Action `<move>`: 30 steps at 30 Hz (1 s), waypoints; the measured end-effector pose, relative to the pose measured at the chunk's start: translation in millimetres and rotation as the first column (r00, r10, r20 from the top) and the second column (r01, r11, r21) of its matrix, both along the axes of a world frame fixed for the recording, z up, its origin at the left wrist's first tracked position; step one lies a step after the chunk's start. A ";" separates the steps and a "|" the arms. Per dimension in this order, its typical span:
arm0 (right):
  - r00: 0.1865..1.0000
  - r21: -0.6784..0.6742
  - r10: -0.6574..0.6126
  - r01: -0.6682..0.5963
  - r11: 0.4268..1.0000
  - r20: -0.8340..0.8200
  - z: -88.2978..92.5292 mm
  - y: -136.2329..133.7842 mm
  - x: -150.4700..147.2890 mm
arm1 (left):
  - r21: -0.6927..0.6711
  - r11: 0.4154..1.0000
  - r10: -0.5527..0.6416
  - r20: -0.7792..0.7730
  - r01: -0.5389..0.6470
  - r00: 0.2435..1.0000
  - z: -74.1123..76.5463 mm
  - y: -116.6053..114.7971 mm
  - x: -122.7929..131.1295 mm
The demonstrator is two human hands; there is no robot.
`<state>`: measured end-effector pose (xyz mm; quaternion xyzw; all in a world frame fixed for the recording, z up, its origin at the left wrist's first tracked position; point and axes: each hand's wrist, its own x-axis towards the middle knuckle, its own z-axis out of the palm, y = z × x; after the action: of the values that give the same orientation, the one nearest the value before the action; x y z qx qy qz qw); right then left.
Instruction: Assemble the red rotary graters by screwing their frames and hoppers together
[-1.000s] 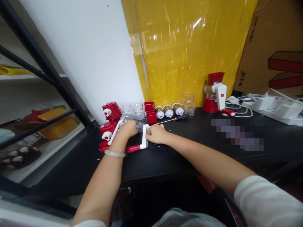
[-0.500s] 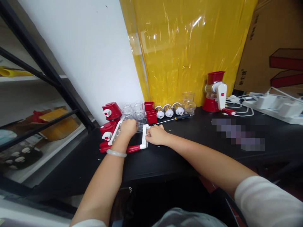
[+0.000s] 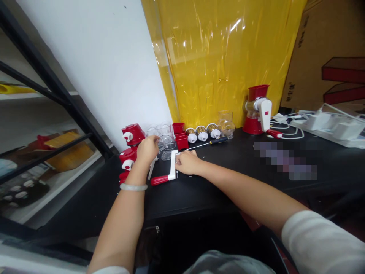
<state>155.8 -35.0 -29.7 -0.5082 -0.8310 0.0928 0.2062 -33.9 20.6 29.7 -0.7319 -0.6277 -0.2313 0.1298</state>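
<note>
Red and white, the crank (image 3: 173, 165) lay just left of the frame's centre, my right hand (image 3: 188, 162) closed on it. Slightly farther, my left hand (image 3: 147, 149) curled near clear cups (image 3: 168, 139); its grip could not be determined. Handling the crank appeared underway; the next move called for steadiness.

Smooth pale bangle (image 3: 133, 187) worn behind left hand (image 3: 147, 149); white short sleeves (image 3: 316, 238), right one creased.

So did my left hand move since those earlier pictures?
Yes. Measured against the upper red grater base, which looks put, the left hand has shifted left and slightly forward, closer to that base.
</note>
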 end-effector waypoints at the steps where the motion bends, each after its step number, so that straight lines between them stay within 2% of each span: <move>1: 1.000 0.000 0.000 0.000 1.000 -0.001 0.1 0.0 0.2 | -0.035 0.999 -0.036 0.058 0.038 0.998 1.0 1.7 -2.4; 5: 1.000 -0.001 0.002 -0.002 1.000 0.010 0.3 -0.3 0.6 | -0.226 0.960 -0.123 0.200 0.168 0.972 5.3 7.1 -14.9; 8: 1.000 0.002 0.004 -0.004 1.000 0.015 0.1 -0.2 0.1 | -0.331 0.919 -0.152 0.209 0.216 0.966 7.4 7.3 -22.2; 13: 1.000 0.001 -0.001 0.001 1.000 0.016 0.4 -0.3 -0.7 | -0.529 0.803 -0.198 0.194 0.272 0.961 3.5 5.1 -19.1; 16: 1.000 0.004 -0.002 0.002 1.000 0.009 0.5 -0.6 -0.5 | -0.553 0.796 -0.198 0.149 0.248 0.969 -2.4 5.1 -11.9; 21: 1.000 -0.002 -0.001 0.001 1.000 0.012 0.1 -0.5 -0.5 | -0.508 0.838 -0.229 0.004 0.199 0.973 -10.8 5.4 -2.6; 24: 1.000 0.001 -0.003 0.003 1.000 0.018 -0.5 -0.2 -0.8 | -0.485 0.852 -0.243 -0.029 0.199 0.969 -13.8 5.8 -0.7; 30: 1.000 0.020 0.004 -0.005 1.000 0.028 -1.2 0.0 -0.9 | -0.562 0.808 -0.206 0.012 0.177 0.978 -14.9 5.4 -1.8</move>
<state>154.9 -35.1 -30.9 -0.5056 -0.8358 0.0777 0.1996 -35.7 26.0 14.8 -0.8026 -0.5874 -0.0308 -0.0992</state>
